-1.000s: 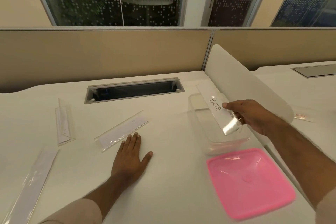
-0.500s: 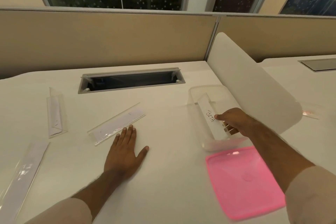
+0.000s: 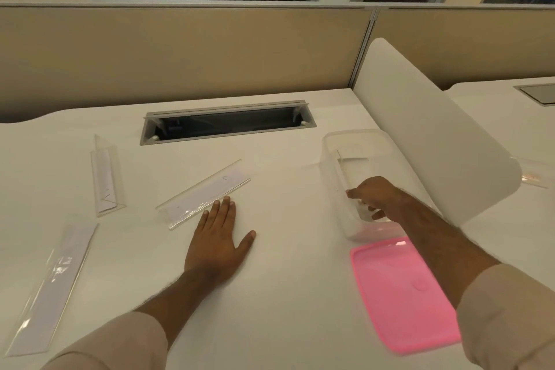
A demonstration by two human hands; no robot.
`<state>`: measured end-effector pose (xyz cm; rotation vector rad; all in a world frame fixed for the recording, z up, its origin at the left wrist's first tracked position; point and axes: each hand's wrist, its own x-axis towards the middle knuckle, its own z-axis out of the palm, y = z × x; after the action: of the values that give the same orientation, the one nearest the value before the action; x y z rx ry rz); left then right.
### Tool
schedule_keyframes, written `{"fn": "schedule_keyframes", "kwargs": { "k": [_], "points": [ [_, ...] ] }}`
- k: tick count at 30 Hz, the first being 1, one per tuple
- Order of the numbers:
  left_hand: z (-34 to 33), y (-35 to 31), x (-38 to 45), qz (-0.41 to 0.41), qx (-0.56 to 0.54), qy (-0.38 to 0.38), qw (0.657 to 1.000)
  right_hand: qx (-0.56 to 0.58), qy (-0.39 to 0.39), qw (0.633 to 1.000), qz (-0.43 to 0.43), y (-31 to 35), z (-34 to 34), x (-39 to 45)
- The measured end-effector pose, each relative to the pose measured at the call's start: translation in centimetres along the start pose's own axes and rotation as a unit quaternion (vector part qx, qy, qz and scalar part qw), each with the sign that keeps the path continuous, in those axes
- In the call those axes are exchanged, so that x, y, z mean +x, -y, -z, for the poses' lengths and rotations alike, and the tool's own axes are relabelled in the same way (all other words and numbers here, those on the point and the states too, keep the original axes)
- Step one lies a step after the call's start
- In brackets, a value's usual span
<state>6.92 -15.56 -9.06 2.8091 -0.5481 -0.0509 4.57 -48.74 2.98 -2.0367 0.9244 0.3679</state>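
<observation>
Warm, fairly dim, even light falls from above on the desk (image 3: 300, 294), casting only a faint soft shadow beneath the left grip (image 3: 219, 239). Around the right grip (image 3: 371, 197) the clear box (image 3: 330, 165) carries pale glare, the pink lid (image 3: 399, 288) just nearer than it smears with blur, and wide-angle bending curves the partition (image 3: 210, 48) far behind.

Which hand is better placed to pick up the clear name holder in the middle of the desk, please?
Left: the left hand lies flat with its fingertips beside that name holder, while the right hand, farther off, holds another holder in the clear container.
</observation>
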Motion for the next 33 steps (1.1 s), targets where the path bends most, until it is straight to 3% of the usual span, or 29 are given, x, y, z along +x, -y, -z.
{"fn": "schedule_keyframes", "kwargs": {
  "k": [13, 18, 23, 27, 33],
  "points": [
    [0.0, 0.2, -0.1, -0.001, -0.005, -0.001, 1.000, 0.003, -0.025, 0.999, 0.027, 0.0, 0.3, -0.5],
    [0.0, 0.1, 0.0, 0.000, -0.014, -0.002, 1.000, -0.095, -0.151, 0.976, 0.125, 0.6, 0.8, -1.0],
    [0.5, -0.1, -0.2, -0.002, -0.019, 0.013, 1.000, -0.087, -0.225, 0.949, 0.204, 1.4, 0.5, -3.1],
    [1.3, 0.4, -1.3, -0.009, -0.059, -0.008, 0.998, -0.088, -0.256, 0.913, 0.304, 2.2, -0.3, -5.7],
    [4.3, 2.8, -3.4, -0.025, -0.068, -0.115, 0.991, -0.085, -0.235, 0.894, 0.372, 3.3, -3.3, -8.1]
  ]
}}
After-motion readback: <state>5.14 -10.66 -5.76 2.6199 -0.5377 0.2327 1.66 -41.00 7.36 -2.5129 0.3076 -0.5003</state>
